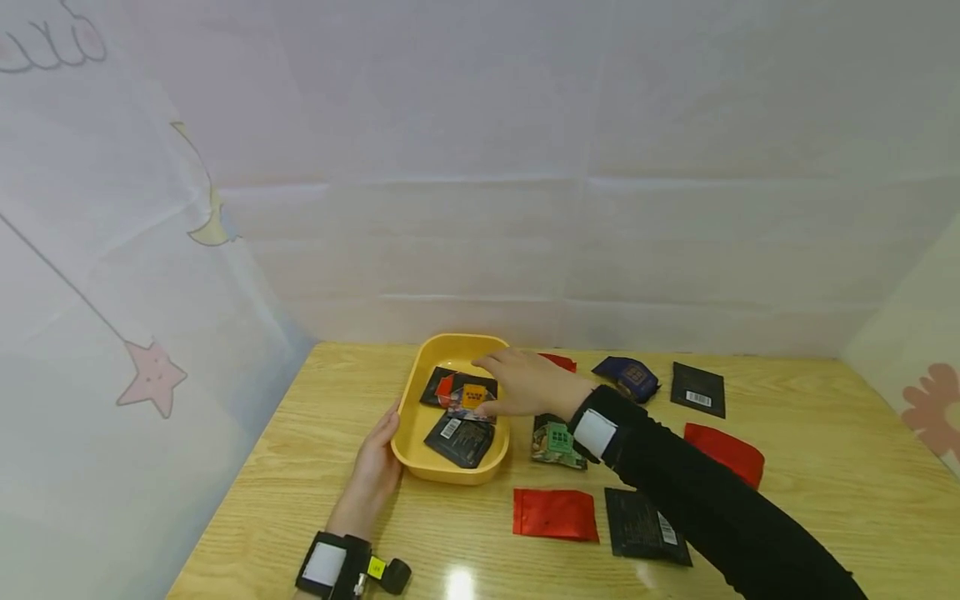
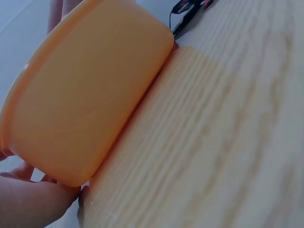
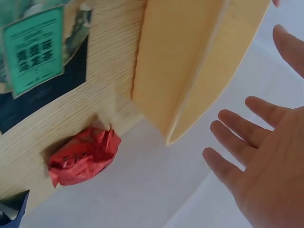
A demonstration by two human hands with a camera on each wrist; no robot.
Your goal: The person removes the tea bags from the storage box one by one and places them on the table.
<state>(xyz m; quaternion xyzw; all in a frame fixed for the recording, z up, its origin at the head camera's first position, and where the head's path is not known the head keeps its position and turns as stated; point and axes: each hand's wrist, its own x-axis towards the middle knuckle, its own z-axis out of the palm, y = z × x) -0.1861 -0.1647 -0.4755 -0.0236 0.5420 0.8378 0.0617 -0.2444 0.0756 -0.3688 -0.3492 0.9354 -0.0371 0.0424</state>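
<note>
A yellow plastic tray (image 1: 450, 477) stands on the table, with black packets inside, one with an orange label (image 1: 474, 395) and one showing a barcode (image 1: 459, 442). My left hand (image 1: 378, 458) holds the tray at its left side; in the left wrist view the hand (image 2: 33, 199) is at the tray's lower corner. Above the tray's right rim is my right hand (image 1: 528, 382), over the orange-labelled packet. In the right wrist view that hand (image 3: 270, 156) has its fingers spread, and no packet shows in it.
Right of the tray lie a green-labelled packet (image 1: 557, 443), a purple packet (image 1: 628, 377), a flat red packet (image 1: 555, 513), another red one (image 1: 727, 454), and black packets (image 1: 697, 388) with barcodes. A red packet (image 3: 85, 156) is partly behind my right hand. A pale wall sheet (image 1: 480, 250) borders the table.
</note>
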